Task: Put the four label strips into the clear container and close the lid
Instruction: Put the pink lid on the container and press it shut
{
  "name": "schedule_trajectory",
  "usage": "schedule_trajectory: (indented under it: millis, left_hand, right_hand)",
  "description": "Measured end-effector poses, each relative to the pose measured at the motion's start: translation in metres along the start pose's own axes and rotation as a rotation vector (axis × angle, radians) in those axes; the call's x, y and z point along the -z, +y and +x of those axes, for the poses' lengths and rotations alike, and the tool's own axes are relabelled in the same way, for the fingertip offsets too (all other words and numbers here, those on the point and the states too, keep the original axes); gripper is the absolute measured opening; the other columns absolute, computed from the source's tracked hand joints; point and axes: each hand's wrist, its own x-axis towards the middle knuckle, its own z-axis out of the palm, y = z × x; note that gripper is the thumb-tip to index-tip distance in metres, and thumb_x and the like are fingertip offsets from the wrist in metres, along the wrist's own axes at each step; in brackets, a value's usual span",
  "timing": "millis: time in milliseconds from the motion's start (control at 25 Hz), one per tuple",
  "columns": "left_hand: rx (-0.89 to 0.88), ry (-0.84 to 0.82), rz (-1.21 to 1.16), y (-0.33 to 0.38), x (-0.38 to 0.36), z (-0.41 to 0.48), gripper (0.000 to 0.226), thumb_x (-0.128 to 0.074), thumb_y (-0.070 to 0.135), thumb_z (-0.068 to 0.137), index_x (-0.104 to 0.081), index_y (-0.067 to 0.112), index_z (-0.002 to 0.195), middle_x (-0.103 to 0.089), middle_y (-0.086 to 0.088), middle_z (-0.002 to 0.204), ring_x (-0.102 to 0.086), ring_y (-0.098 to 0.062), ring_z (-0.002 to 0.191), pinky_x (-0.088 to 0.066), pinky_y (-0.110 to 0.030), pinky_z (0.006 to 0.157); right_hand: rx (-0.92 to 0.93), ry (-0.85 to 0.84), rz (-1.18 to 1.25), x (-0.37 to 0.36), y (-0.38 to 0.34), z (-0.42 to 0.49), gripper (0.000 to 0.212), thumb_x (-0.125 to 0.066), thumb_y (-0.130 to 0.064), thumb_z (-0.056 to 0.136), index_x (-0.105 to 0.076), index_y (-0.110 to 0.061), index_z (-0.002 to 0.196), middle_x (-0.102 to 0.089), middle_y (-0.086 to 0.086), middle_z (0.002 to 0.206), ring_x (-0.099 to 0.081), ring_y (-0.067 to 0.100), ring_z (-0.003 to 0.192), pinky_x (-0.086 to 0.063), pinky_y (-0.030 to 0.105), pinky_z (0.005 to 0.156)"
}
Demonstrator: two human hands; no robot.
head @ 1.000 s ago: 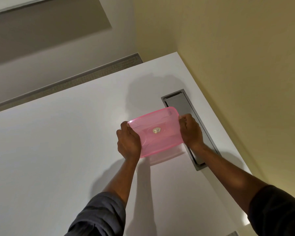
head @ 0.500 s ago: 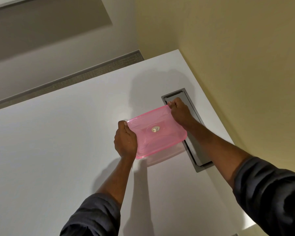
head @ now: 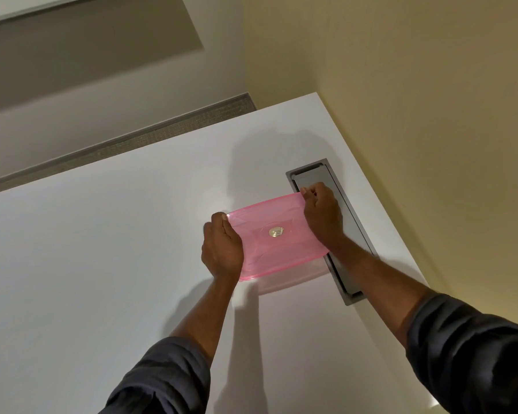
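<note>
A translucent pink lid [head: 277, 243] with a small round sticker at its centre covers the clear container [head: 293, 277], whose near wall shows faintly below the lid's front edge. My left hand [head: 222, 248] grips the lid's left edge. My right hand [head: 322, 215] pinches and presses the lid's far right corner. The container stands on the white table [head: 102, 264]. The label strips are not visible; the lid hides the inside.
A grey recessed cable tray [head: 353, 234] runs along the table just right of the container, under my right wrist. The yellow wall [head: 431, 115] borders the table's right edge. The table's far edge meets a grey carpet strip [head: 132, 141].
My right hand slid from the lid's right edge up to its far right corner. The left hand stayed on the left edge. The view shifted slightly.
</note>
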Motion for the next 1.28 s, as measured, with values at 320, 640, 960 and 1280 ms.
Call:
schedule_trajectory:
  millis: [320,640,960,1280]
  left_hand:
    - [-0.465,-0.193,0.353,-0.001,-0.014,-0.029,0.069,-0.017,0.047,0.114,-0.020,0.008,0.170,-0.013,-0.012,0.179,-0.007,-0.031,0.167,-0.008,-0.055,0.135]
    - [-0.453,-0.185,0.362,-0.002,-0.011,-0.033,0.076,-0.021,0.054,0.110,-0.017,0.009,0.171,-0.009,-0.010,0.180,-0.003,-0.029,0.168,-0.011,-0.052,0.135]
    - [-0.522,-0.194,0.392,-0.004,-0.008,-0.029,0.081,-0.029,0.058,0.109,-0.013,0.010,0.172,-0.005,-0.010,0.181,0.003,-0.031,0.168,-0.009,-0.056,0.135]
    - [-0.461,-0.089,0.349,-0.020,0.041,-0.040,0.076,-0.028,0.053,0.111,-0.018,0.006,0.170,-0.009,-0.014,0.180,-0.004,-0.032,0.168,-0.017,-0.051,0.135]
  right_hand:
    - [0.339,0.175,-0.345,-0.005,-0.002,-0.014,0.014,-0.051,-0.015,0.106,-0.063,-0.014,0.113,-0.067,0.004,0.107,-0.064,0.027,0.092,-0.053,0.040,0.072]
    - [0.552,-0.222,-0.459,0.009,0.033,-0.041,0.092,-0.039,-0.068,0.104,-0.009,-0.010,0.169,-0.003,0.006,0.179,0.004,0.022,0.166,-0.014,0.052,0.133]
    - [0.554,-0.245,-0.505,0.013,0.027,-0.041,0.098,-0.034,-0.077,0.101,-0.004,-0.013,0.170,0.001,0.005,0.179,0.005,0.024,0.166,-0.016,0.058,0.131]
    - [0.589,-0.270,-0.621,0.022,0.007,-0.046,0.104,-0.026,-0.082,0.098,-0.014,-0.005,0.168,-0.008,0.015,0.177,-0.004,0.033,0.165,-0.022,0.058,0.130]
